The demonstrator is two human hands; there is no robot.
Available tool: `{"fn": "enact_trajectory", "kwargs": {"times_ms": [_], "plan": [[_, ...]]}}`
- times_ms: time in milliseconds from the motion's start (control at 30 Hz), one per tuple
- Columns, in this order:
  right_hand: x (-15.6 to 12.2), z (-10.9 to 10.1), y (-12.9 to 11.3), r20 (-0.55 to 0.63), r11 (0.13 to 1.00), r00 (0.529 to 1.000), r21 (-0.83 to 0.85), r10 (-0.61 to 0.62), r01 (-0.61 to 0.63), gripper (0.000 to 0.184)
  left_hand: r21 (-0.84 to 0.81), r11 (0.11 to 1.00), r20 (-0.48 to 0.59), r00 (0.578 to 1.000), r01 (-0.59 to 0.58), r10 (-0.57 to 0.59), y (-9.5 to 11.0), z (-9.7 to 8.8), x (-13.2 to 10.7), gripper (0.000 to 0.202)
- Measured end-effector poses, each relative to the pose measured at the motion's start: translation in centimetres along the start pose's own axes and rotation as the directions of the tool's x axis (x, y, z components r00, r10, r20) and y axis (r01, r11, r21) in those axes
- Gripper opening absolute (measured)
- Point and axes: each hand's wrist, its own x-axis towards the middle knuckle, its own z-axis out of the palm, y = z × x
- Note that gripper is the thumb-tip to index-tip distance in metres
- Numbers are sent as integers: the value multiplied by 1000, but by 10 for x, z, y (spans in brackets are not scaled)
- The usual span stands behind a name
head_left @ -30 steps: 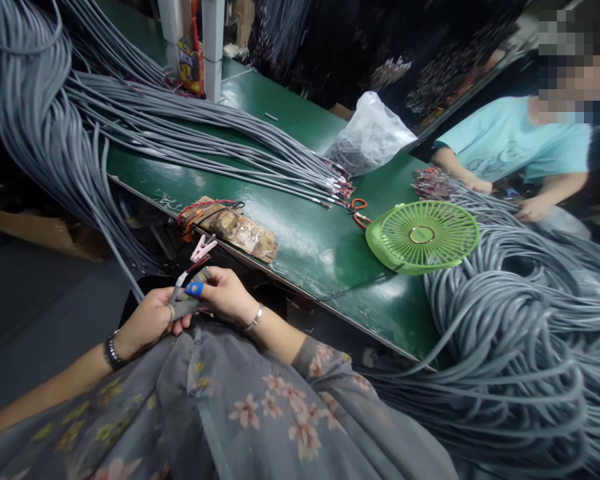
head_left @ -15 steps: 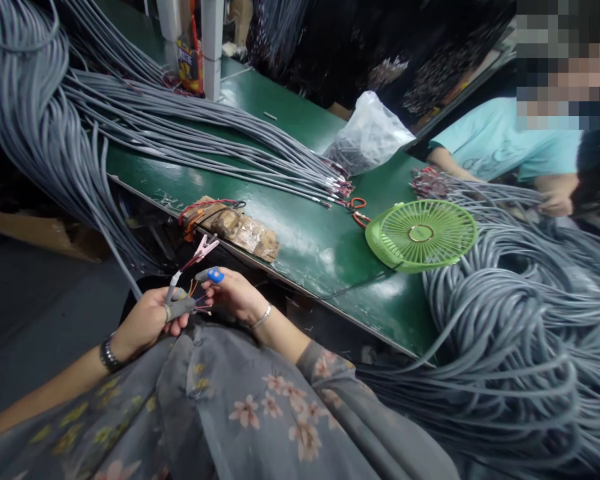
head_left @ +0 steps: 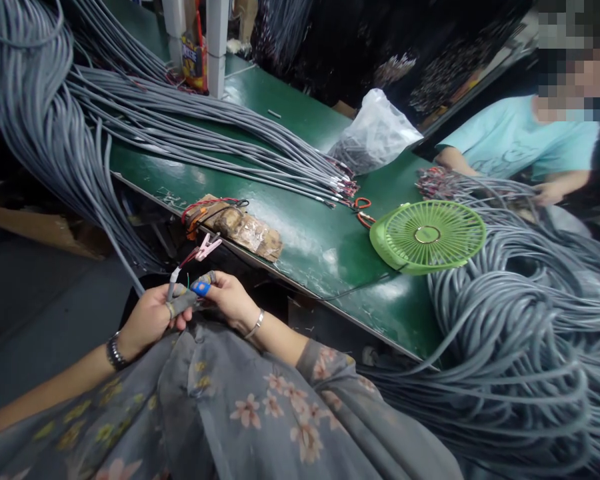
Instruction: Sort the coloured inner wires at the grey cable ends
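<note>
My left hand (head_left: 150, 319) is closed around the end of a grey cable (head_left: 183, 303), held over my lap. Thin coloured wires stick out of the cable's tip. My right hand (head_left: 227, 299) pinches those wires, its forefinger wrapped in blue tape (head_left: 201, 287). A pink clip (head_left: 207, 247) on a red wire hangs just above my hands, beneath the edge of the green table (head_left: 310, 247).
Grey cable bundles (head_left: 205, 143) lie across the table and hang at left; a big coil (head_left: 520, 333) fills the right. A green fan (head_left: 427, 235), a taped brown block (head_left: 240, 228) and a plastic bag (head_left: 373, 137) sit on the table. Another person in a teal shirt (head_left: 510, 137) handles cables at far right.
My right hand drew back slightly from the cable tip, then closed in on the wires again. The other person's hands shifted along their cables.
</note>
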Motion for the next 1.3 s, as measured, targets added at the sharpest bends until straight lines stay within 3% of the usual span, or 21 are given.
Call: {"fn": "enact_trajectory", "kwargs": {"times_ms": [267, 433, 633, 833, 1100, 1300], "plan": [[5, -19, -8, -2, 984, 998, 171, 58, -56, 46, -136, 989, -128, 991, -49, 31, 5, 0, 1, 42], [-1, -16, -8, 98, 991, 992, 103, 73, -83, 54, -146, 987, -149, 988, -68, 46, 7, 2, 2, 44], [-1, -4, -4, 37, 998, 999, 62, 0, -2, 54, -148, 987, -169, 985, -66, 41, 2, 3, 3, 39], [-2, -1, -1, -26, 998, 1000, 65, 5, -3, 60, -187, 975, -233, 969, -123, 78, 3, 7, 3, 32], [-4, -1, 1, 13, 1000, 1000, 29, 2, -2, 58, -266, 957, -290, 957, -112, 32, 6, 9, 4, 23], [-6, -4, -1, 72, 999, 997, -23, 29, -28, 59, -265, 957, -268, 962, -120, 47, 4, 7, 5, 27]]}}
